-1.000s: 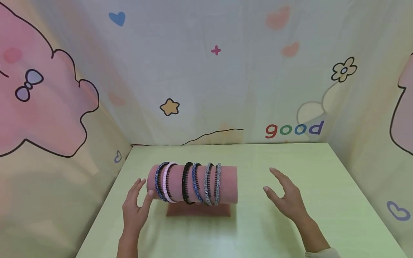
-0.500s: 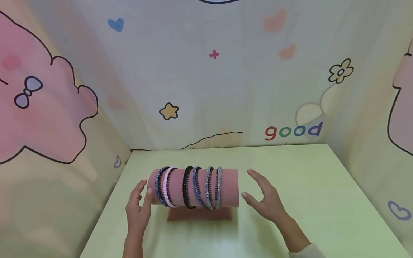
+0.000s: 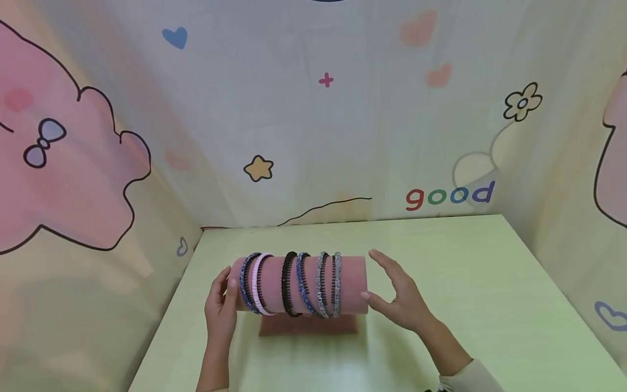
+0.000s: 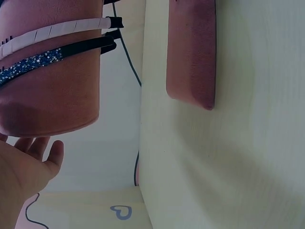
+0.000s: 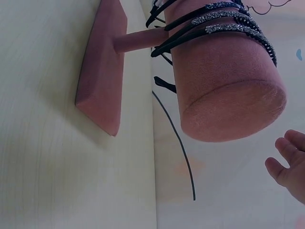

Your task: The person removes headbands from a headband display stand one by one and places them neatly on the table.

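Observation:
A pink velvety headband stand lies across the middle of the head view, its horizontal cylinder [image 3: 354, 286] held up by a post on a flat base [image 3: 308, 325]. Several toothed headbands circle it: a blue glitter headband [image 3: 244, 283] and a pale pink headband [image 3: 256, 288] at the left, a black headband [image 3: 286, 288] and a second blue one [image 3: 301, 283] midway, silver glitter headbands [image 3: 337, 286] further right. My left hand [image 3: 220, 307] is at the cylinder's left end, fingers seeming to touch it. My right hand [image 3: 405, 299] spreads beside the right end, with a gap in the right wrist view.
The stand rests on a pale green table [image 3: 490, 305]. Patterned fabric walls [image 3: 303, 125] with cartoon prints enclose the table at the back and on both sides.
My right hand has come leftward to beside the cylinder's right end. My left hand has shifted slightly right, against the left end. The stand and headbands keep their places on the table.

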Demonstrator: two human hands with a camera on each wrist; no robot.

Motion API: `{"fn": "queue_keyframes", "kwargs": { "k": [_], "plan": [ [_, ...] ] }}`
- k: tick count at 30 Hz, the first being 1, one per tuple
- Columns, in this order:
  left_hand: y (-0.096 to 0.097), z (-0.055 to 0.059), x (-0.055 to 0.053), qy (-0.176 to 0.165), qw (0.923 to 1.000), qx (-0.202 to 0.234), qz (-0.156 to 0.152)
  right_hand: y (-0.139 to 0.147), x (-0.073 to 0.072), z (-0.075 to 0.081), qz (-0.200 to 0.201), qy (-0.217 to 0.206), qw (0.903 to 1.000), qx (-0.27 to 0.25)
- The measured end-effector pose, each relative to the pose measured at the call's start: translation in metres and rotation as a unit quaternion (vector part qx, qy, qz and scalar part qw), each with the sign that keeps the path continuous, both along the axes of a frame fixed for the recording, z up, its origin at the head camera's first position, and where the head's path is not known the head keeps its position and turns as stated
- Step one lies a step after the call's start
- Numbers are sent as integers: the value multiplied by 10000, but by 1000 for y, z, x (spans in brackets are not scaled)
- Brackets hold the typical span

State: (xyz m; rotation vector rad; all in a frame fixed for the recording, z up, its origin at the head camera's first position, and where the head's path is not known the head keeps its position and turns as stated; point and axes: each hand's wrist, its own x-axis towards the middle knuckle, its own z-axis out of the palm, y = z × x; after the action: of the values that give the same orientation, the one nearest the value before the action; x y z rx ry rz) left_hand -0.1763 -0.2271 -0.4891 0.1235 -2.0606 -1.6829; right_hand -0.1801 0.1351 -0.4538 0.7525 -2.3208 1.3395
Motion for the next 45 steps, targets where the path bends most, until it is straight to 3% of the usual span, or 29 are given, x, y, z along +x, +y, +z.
{"fn": "queue_keyframes", "kwargs": {
  "k": [6,9,14,23,32,40,45],
  "plan": [
    [3,-3,-5,-277,9993,236,-56,-9,0,-4,141,-92,9999,-7],
    [2,-4,-8,-167,9990,404,-98,-16,-2,-5,287,70,9996,50],
    [0,2,-20,90,9963,785,-337,-28,-11,0,434,369,9984,-12],
    [0,3,-30,-182,9920,962,-802,-42,-22,3,647,275,9974,-171],
    [-3,4,-31,-125,9884,1022,-1120,-42,-31,2,753,105,9955,567],
    [-6,2,-32,-150,9895,981,-1048,-35,-43,2,612,-506,9916,1020],
    [-7,0,-34,-320,9891,922,-1098,-33,-43,2,419,-487,9858,1553]
  ]
}}
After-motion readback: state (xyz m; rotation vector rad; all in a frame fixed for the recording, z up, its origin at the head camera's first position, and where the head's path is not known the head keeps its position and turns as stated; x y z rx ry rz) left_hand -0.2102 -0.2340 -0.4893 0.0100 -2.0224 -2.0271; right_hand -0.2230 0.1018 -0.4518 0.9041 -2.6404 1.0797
